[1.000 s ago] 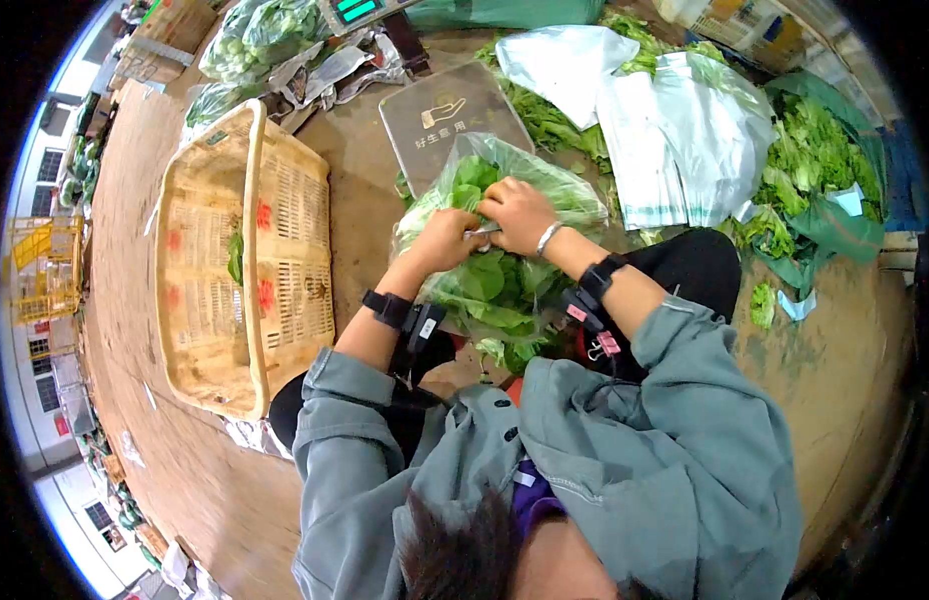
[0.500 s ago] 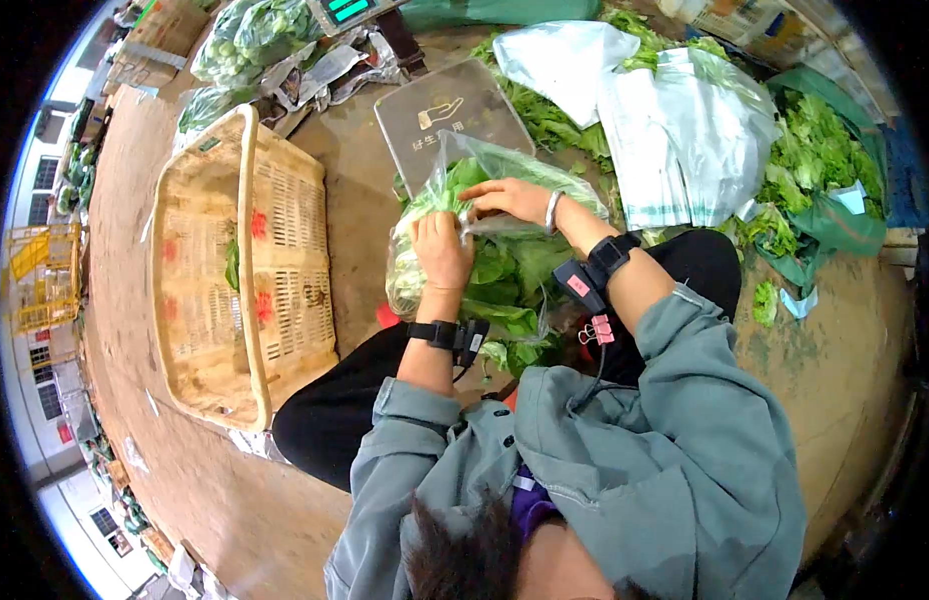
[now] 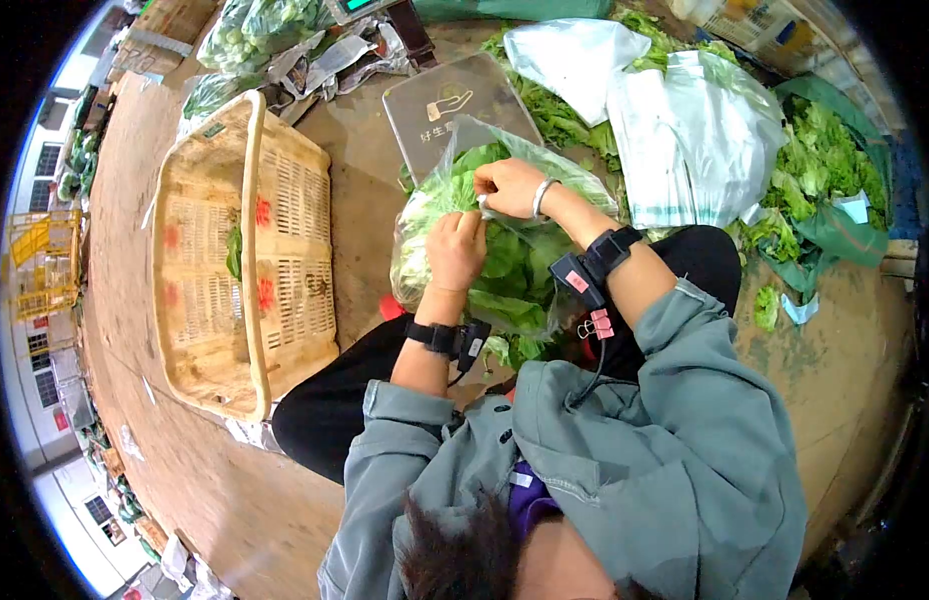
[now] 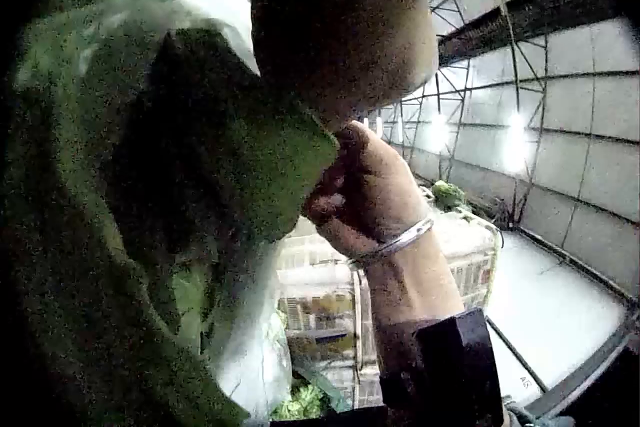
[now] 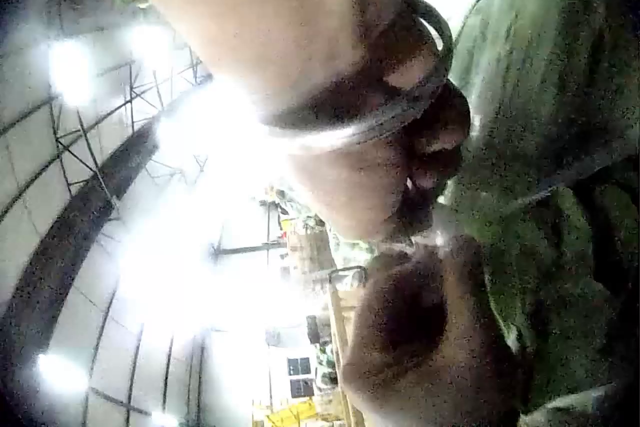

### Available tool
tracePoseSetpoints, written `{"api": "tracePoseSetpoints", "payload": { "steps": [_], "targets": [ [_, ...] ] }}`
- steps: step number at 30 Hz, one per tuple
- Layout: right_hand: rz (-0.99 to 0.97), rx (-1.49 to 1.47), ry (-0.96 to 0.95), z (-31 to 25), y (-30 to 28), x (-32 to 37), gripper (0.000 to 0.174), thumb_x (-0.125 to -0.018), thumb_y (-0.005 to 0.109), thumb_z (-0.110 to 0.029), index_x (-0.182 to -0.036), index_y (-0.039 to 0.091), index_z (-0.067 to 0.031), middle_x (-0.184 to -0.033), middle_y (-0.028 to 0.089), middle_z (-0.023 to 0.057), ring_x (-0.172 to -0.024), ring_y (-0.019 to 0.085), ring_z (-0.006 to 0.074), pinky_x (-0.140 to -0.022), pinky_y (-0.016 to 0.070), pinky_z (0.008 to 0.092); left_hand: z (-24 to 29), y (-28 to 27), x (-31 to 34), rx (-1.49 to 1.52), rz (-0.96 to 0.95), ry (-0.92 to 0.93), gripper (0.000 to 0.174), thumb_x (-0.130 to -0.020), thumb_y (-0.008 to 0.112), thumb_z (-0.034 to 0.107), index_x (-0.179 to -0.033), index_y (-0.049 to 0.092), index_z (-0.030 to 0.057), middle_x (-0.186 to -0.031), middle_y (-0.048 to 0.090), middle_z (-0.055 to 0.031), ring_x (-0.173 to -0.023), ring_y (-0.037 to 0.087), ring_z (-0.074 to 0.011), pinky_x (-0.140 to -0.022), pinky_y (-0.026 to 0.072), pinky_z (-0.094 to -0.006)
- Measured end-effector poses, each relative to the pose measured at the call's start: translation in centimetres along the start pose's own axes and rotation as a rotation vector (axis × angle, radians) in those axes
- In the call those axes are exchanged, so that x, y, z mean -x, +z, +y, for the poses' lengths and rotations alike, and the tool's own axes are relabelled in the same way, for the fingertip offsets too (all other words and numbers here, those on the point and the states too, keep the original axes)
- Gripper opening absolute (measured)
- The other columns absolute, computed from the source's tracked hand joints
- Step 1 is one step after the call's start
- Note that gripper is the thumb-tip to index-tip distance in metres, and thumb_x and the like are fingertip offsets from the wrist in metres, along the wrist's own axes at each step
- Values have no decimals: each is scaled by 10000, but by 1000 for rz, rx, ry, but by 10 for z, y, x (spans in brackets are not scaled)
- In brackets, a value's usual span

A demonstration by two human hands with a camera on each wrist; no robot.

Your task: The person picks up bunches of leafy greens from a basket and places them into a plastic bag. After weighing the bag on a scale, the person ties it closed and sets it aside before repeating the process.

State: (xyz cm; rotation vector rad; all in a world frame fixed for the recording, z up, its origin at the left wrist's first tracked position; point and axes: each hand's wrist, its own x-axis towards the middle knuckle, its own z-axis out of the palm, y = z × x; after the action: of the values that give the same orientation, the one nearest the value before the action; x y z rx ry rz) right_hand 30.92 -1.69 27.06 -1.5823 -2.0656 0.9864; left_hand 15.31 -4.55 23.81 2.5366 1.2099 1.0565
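Observation:
A clear plastic bag [image 3: 413, 245] full of leafy greens [image 3: 510, 265] lies before the person's lap. At the middle of its top, my left hand [image 3: 457, 250] pinches the gathered plastic, knuckles up. My right hand [image 3: 513, 188], with a silver bangle at the wrist, curls its fingers on the same gathered plastic just beyond. A small whitish twist of plastic shows between the fingertips. In the right wrist view the two hands meet close together, the bag's green side beside them. Dark leaves under plastic fill much of the left wrist view.
A yellow plastic crate [image 3: 297, 270] stands on the left with one leaf inside. Beyond the bag is a scale's metal platform [image 3: 455, 105]. White plastic bags [image 3: 690, 140] lie on greens at the right, near a green sack [image 3: 860, 235] of lettuce. Crumpled newspaper [image 3: 335, 65] lies behind.
The left hand has swung round so its forearm points more straight ahead. The right hand's fingers, stretched out half a second ago, are now bent at the gathered plastic.

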Motion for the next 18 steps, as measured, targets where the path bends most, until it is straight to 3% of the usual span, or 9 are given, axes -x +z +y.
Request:
{"api": "tracePoseSetpoints", "payload": {
  "steps": [2,4,5,7,9,10,12,15,18],
  "targets": [
    [115,156,148,-6,7,3,189,-691,529,-164,-842,523,-50,-763,599,158,-757,578,316,-663,459,390,3,-5,-8,-166,-189,-1,63,-676,565,96,-728,537,75,-639,519,-84,-625,531,-262,-559,428,-358],
    [219,332,43,-9,14,6,173,-722,500,-165,-845,480,-44,-761,600,168,-705,587,342,-602,463,438,9,-11,-13,-234,-294,-11,32,-701,537,100,-709,532,70,-637,525,-84,-620,540,-265,-559,435,-362],
    [289,367,1,-9,18,8,164,-723,493,-162,-835,476,-44,-752,602,171,-682,588,348,-578,462,450,14,-19,-21,-321,-371,80,56,-702,510,112,-684,535,66,-645,546,-85,-620,556,-256,-559,440,-357],
    [268,351,75,-5,19,9,175,-723,491,-163,-842,464,-37,-738,600,181,-679,589,349,-576,461,457,11,-21,-28,-411,-435,177,95,-704,482,124,-658,537,61,-654,567,-85,-620,572,-248,-560,445,-352],
    [242,323,155,4,21,10,186,-723,488,-163,-849,452,-31,-723,599,191,-676,590,351,-573,461,465,3,-17,-27,-342,-581,89,131,-713,477,154,-658,556,65,-662,589,-113,-616,589,-263,-569,452,-378],
    [270,308,214,15,25,9,212,-721,489,-163,-873,444,-22,-714,598,197,-681,590,353,-583,462,463,0,-15,-25,-253,-616,-96,192,-745,474,188,-650,570,52,-662,597,-149,-604,589,-294,-574,455,-403],
    [270,263,344,36,29,7,287,-724,492,-178,-942,421,-5,-710,596,205,-684,587,364,-603,462,462,-7,-7,-12,-180,-602,-144,223,-763,468,209,-651,572,47,-659,593,-159,-601,582,-309,-574,454,-411],
    [278,257,395,46,29,10,306,-740,490,-200,-960,421,0,-700,595,202,-679,586,365,-606,460,461,-13,-2,-12,-99,-590,-239,259,-785,488,251,-667,593,46,-650,585,-159,-611,566,-340,-578,446,-421],
    [292,264,300,39,23,5,272,-761,487,-225,-917,419,-12,-703,590,203,-673,584,353,-593,465,446,-21,-9,-29,263,-639,-280,205,-754,561,229,-727,617,33,-676,578,-153,-623,540,-349,-590,425,-406]
  ]
}}
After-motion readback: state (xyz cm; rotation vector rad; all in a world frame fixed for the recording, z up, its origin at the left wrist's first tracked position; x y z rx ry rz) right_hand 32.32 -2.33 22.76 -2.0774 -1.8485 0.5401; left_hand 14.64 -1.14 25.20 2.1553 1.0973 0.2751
